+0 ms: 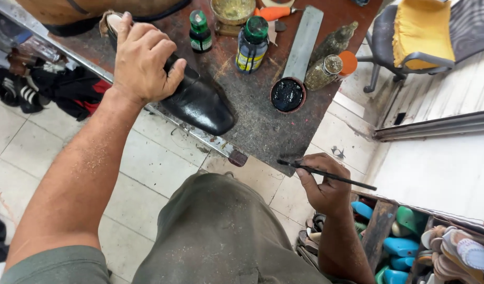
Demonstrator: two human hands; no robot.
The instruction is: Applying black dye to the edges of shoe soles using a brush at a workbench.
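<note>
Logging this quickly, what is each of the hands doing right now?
Left hand: closed over the black shoe on the bench.
Right hand: closed, holding a thin brush.

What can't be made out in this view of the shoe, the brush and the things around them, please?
Head view:
- Black shoe: its middle lies under the left hand.
- Thin brush: its grip is hidden in the right hand; bristles too small.
- Round tin: contents just dark.
- Chair: cut by the top edge.
</note>
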